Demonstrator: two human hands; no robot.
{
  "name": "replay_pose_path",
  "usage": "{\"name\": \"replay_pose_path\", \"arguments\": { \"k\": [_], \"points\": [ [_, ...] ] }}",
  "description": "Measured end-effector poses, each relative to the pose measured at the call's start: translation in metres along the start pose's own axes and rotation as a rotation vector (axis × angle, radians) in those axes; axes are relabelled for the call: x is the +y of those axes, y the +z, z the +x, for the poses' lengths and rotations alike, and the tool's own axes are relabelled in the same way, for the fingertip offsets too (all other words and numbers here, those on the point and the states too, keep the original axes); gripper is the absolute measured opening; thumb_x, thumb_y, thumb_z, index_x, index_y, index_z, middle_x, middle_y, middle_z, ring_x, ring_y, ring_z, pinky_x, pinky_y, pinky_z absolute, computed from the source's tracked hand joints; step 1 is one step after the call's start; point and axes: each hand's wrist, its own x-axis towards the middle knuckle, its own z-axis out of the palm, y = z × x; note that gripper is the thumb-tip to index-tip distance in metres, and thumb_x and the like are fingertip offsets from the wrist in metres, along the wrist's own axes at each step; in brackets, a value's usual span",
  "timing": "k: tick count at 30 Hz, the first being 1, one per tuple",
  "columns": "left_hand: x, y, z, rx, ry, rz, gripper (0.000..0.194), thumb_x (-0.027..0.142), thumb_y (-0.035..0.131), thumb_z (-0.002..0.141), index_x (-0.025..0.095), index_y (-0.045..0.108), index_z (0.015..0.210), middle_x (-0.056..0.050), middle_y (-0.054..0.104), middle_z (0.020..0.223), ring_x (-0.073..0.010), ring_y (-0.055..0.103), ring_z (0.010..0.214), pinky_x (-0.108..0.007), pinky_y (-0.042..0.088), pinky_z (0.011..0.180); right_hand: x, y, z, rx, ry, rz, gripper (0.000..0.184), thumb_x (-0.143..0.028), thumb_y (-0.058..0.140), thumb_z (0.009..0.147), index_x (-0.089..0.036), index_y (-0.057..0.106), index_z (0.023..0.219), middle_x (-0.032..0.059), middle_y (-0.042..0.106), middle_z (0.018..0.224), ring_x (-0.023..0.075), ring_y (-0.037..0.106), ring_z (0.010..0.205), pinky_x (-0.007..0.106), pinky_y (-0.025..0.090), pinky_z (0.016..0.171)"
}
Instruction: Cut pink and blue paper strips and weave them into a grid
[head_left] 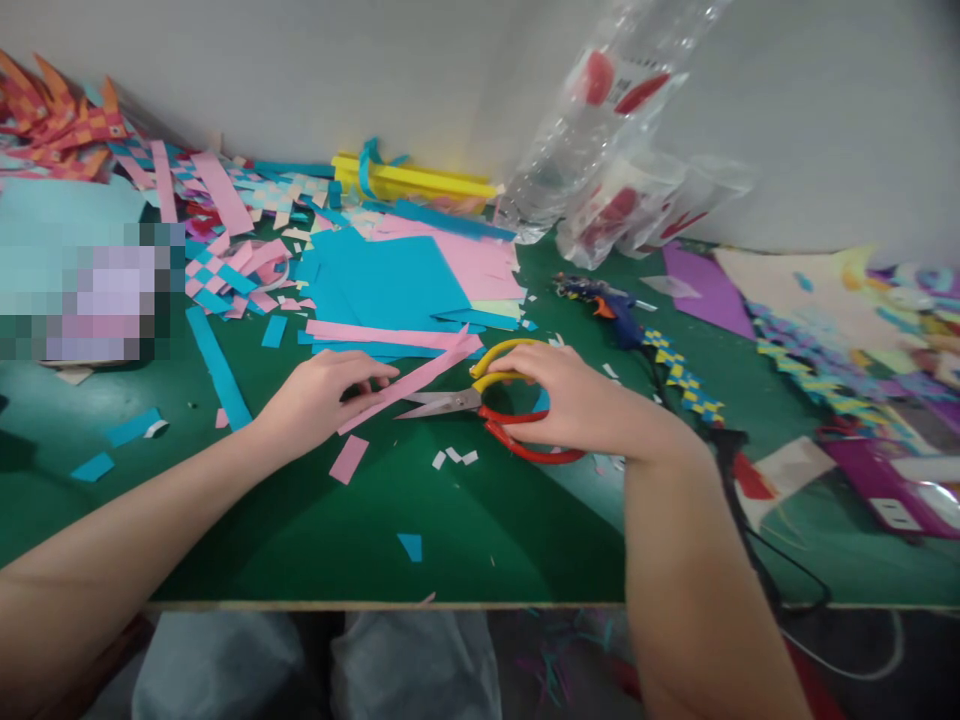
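Note:
My right hand (pixel 559 395) grips a pair of scissors (pixel 456 402) with one yellow and one red handle loop. The scissor blades are parted and point left, close under a pink paper strip (pixel 420 375). Pinched in the fingers of my left hand (pixel 322 395) is that strip, which slants up to the right. Whether a blade touches the strip I cannot tell. A small pink paper piece (pixel 349 460) lies just below my left hand. Behind both hands sits a stack of blue paper sheets (pixel 390 275), with another pink strip along its front edge.
A glue gun (pixel 619 315) lies right of the stack, its cord running toward the front edge. Plastic-wrapped cups (pixel 622 200) lean on the wall. Woven paper pieces (pixel 232 275) and scraps spread at left. At right are yellow-blue braided strips (pixel 682 380) and a magenta case (pixel 892 490).

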Motion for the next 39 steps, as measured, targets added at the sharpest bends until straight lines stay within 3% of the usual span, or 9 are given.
{"name": "replay_pose_path", "arguments": {
  "k": [6,12,18,31,39],
  "points": [
    [-0.013,-0.005,0.0,-0.08,0.171,0.262,0.03,0.024,0.041,0.1,0.022,0.069,0.111,-0.009,0.065,0.12,-0.0246,0.058,0.11,-0.039,0.042,0.089,-0.007,0.005,0.008,0.005,-0.037,0.003,0.034,-0.032,0.067,0.075,-0.028,0.06,0.108,0.0048,0.062,0.128,0.0309,0.053,0.124,0.053,0.039,0.103],
    [-0.013,-0.002,-0.001,-0.171,0.211,0.445,0.035,0.015,0.047,0.095,0.021,0.06,0.128,-0.012,0.056,0.135,-0.0305,0.046,0.125,-0.042,0.038,0.092,-0.007,0.009,0.013,0.003,-0.043,0.0,0.04,-0.033,0.067,0.075,-0.027,0.058,0.113,0.0062,0.061,0.128,0.031,0.051,0.126,0.052,0.038,0.104],
    [-0.016,-0.006,-0.001,-0.24,0.194,0.442,0.042,0.01,0.045,0.094,0.026,0.057,0.131,-0.009,0.053,0.138,-0.0283,0.043,0.127,-0.042,0.037,0.096,-0.009,0.012,0.015,-0.007,-0.081,0.018,0.039,-0.031,0.065,0.076,-0.027,0.058,0.113,0.0069,0.061,0.129,0.0311,0.052,0.125,0.052,0.039,0.103],
    [-0.028,-0.001,-0.003,-0.167,0.259,0.414,0.034,0.023,0.045,0.1,0.033,0.063,0.127,-0.01,0.056,0.133,-0.03,0.047,0.122,-0.045,0.038,0.094,-0.006,0.016,0.019,0.004,-0.113,0.005,0.041,-0.031,0.065,0.077,-0.025,0.056,0.117,0.0079,0.06,0.13,0.0305,0.05,0.127,0.052,0.035,0.105],
    [-0.025,-0.003,-0.002,-0.196,0.243,0.433,0.038,0.018,0.05,0.097,0.034,0.06,0.129,-0.008,0.055,0.134,-0.0274,0.048,0.123,-0.039,0.038,0.089,-0.012,0.016,0.019,-0.038,-0.116,0.031,0.038,-0.026,0.063,0.078,-0.027,0.058,0.116,0.006,0.061,0.129,0.0293,0.049,0.127,0.051,0.036,0.103]
  ]
}}
